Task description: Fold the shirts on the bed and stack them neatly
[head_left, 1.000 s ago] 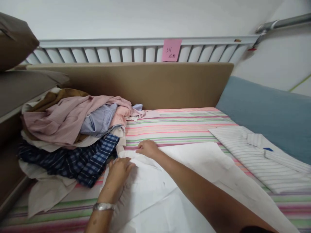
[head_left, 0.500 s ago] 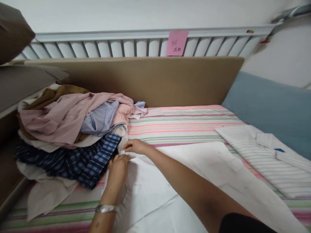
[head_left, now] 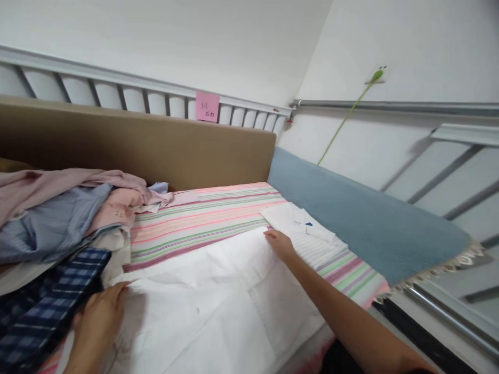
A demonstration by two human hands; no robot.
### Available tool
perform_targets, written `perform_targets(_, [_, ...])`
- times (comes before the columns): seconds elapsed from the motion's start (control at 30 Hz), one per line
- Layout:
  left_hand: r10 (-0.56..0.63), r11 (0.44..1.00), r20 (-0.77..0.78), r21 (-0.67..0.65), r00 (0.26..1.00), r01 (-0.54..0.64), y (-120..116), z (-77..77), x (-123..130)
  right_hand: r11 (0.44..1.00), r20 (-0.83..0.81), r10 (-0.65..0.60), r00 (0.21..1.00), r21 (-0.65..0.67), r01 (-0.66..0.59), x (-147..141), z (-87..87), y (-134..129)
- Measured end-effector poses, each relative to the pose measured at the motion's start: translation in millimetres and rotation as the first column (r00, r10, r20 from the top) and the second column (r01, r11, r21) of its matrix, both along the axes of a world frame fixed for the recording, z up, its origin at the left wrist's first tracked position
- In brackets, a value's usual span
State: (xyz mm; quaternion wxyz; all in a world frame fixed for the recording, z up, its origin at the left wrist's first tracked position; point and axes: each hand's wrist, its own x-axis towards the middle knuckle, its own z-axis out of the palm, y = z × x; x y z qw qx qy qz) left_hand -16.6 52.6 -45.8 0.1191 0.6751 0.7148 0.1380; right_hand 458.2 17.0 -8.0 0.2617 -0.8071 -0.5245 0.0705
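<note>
A white cloth (head_left: 210,306) with crease lines lies spread over the striped bed cover (head_left: 202,213). My right hand (head_left: 281,244) pinches its far right corner between thumb and fingers. At the far left corner, my left hand (head_left: 101,317) is closed on the cloth's edge, its fingertips partly hidden. Just beyond my right hand lies a folded white striped shirt (head_left: 312,241) with a small blue mark near its collar. A dark blue plaid garment (head_left: 58,306) lies close to my left hand.
Heaped clothes, including a pink garment (head_left: 74,182) and a light blue one (head_left: 58,218), fill the left side. A tan board (head_left: 156,150) stands at the back and a blue-grey padded panel (head_left: 335,202) at the right. A pink note (head_left: 207,106) hangs on the radiator (head_left: 156,104).
My right hand has moved right, from near my left hand to the cloth's far right corner. The cloth now lies more spread between my hands. The view has turned right.
</note>
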Motion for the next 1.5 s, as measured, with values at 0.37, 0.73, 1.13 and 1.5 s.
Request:
perform_targets(0.37, [0.038, 0.999, -0.029, 0.023, 0.999, -0.037, -16, 15.3, 14, 0.984, 0.210, -0.016, 0.978, -0.172, 0.053, 18, -14.0, -1])
perform_targets(0.73, [0.037, 0.995, 0.021, 0.096, 0.999, -0.039, -12, 11.9, 9, 0.971, 0.260, -0.142, 0.955, -0.150, 0.185, 32, -17.8, 5])
perform_targets(1.13, [-0.406, 0.883, -0.083, 0.222, 0.910, 0.414, -45, -0.5, 73, 0.957, 0.433, 0.291, 0.853, -0.118, -0.267, -35, -43.1, 6])
perform_targets(1.5, [-0.262, 0.962, -0.103, 0.048, 0.960, 0.268, -38, -10.2, 66, 0.806, 0.355, 0.557, 0.751, -0.010, -0.592, -108, -8.1, -47])
